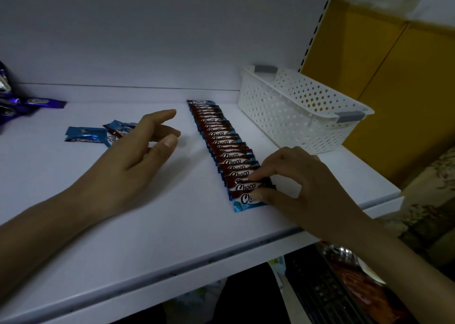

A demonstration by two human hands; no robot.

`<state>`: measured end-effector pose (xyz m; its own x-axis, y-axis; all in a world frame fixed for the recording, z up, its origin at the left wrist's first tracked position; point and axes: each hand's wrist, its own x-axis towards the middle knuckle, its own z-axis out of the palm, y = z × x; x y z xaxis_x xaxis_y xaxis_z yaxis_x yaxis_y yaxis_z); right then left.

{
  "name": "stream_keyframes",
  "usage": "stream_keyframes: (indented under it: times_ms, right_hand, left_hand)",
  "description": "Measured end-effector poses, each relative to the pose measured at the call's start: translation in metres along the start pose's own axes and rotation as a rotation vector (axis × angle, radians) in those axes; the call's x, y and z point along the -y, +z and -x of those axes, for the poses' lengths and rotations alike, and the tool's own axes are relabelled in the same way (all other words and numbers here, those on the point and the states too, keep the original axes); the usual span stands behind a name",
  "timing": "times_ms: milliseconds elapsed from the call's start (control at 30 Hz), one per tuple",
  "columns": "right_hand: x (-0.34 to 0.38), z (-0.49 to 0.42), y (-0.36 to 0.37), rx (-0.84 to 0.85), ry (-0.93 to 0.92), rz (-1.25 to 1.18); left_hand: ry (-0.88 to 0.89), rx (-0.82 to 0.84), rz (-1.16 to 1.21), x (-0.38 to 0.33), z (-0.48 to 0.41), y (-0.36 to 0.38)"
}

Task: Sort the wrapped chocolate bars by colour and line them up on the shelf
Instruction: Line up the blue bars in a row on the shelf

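A long overlapping row of blue-and-brown wrapped chocolate bars (221,146) runs from the back of the white shelf (147,225) toward its front edge. My right hand (295,183) pinches the right end of the front bars (246,193) of that row with thumb and fingertips. My left hand (138,151) hovers over the shelf left of the row, fingers loosely spread and holding nothing. Behind it lie two loose blue bars (86,134), partly hidden by the fingers. Purple-wrapped bars (29,104) lie in a heap at the far left.
A white perforated plastic basket (302,111) with grey handle clips stands at the back right of the shelf. The shelf's front edge runs diagonally below my arms. Under it, dark items sit on a lower level. A yellow wall shows to the right.
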<state>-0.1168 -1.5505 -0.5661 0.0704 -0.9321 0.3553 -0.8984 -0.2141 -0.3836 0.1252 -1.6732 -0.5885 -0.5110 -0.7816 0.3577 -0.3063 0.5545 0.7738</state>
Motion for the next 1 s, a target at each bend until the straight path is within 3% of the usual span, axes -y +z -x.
stream_keyframes:
  times_ms: [467, 733, 900, 1000]
  right_hand:
    - [-0.009, 0.008, -0.003, 0.051, 0.04, 0.046]
    - [-0.007, 0.009, -0.003, 0.02, 0.028, 0.003]
    - [0.01, -0.014, -0.009, -0.071, -0.045, -0.156]
    - [0.028, -0.053, -0.001, -0.006, -0.112, -0.214]
  left_hand:
    - [0.014, 0.008, -0.044, -0.001, -0.001, 0.0]
    - [0.001, -0.1, -0.169, -0.002, -0.001, -0.004]
    - [-0.041, -0.188, -0.468, 0.004, -0.008, -0.011]
    - [-0.112, -0.255, -0.63, 0.012, -0.011, -0.021]
